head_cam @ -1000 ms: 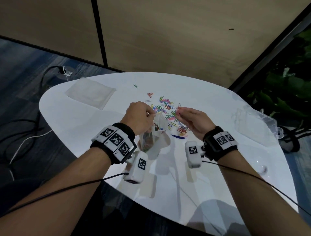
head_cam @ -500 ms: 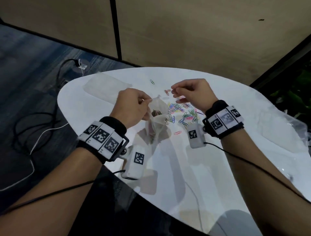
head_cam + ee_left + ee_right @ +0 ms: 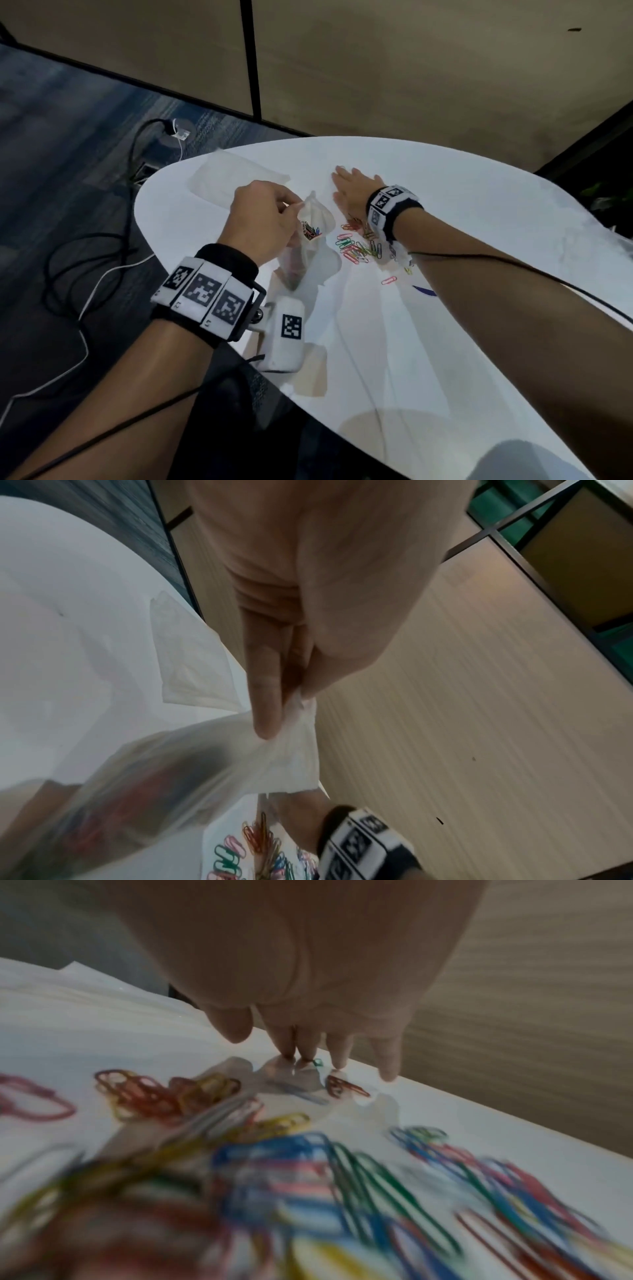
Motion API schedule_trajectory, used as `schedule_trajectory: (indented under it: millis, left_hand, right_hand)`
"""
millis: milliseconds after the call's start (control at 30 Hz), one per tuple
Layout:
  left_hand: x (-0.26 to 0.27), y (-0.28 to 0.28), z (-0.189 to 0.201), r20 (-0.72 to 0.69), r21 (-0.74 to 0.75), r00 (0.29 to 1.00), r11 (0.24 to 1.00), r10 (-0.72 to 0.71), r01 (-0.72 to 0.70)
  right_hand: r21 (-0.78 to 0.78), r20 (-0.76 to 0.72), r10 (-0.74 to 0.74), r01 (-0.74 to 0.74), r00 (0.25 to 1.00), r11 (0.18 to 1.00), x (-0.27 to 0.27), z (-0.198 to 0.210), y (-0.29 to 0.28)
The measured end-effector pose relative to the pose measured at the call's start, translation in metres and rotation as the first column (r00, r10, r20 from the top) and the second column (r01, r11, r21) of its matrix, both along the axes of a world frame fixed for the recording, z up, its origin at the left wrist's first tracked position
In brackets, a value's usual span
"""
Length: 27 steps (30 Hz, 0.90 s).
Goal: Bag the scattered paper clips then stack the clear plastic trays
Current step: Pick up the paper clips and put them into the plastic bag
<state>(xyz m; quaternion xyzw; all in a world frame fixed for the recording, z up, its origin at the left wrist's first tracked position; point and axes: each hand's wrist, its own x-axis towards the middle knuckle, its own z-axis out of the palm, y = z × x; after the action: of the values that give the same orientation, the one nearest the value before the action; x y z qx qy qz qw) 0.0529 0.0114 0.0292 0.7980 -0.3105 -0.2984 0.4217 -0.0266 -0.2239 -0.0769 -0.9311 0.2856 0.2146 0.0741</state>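
Note:
My left hand (image 3: 263,219) pinches the rim of a clear plastic bag (image 3: 313,226) and holds its mouth open above the white table (image 3: 445,342); several coloured clips show inside. In the left wrist view the thumb and fingers (image 3: 270,696) pinch the bag (image 3: 171,764). My right hand (image 3: 352,186) reaches flat toward the far edge, fingers straight. In the right wrist view its fingertips (image 3: 306,1053) touch the table at a small green clip (image 3: 317,1062). A pile of coloured paper clips (image 3: 359,246) lies below that wrist. One pink clip (image 3: 388,281) lies apart.
A flat spare plastic bag (image 3: 236,178) lies on the table's far left. Clear plastic trays (image 3: 616,240) are barely visible at the right edge. Cables (image 3: 102,260) trail over the carpet on the left. A wooden wall stands behind the table.
My right hand has gone from pinching above the pile to reaching flat and straight-fingered toward the far edge. The left hand keeps its hold on the bag.

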Motion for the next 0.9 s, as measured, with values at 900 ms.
schedule_trajectory:
  millis: [900]
  left_hand:
    - [-0.016,-0.01,-0.008,0.114,0.043,0.989,0.995,-0.092,0.088]
  right_hand:
    - [0.827,0.261,-0.954,0.474,0.149,0.301,-0.12,0.04,0.004]
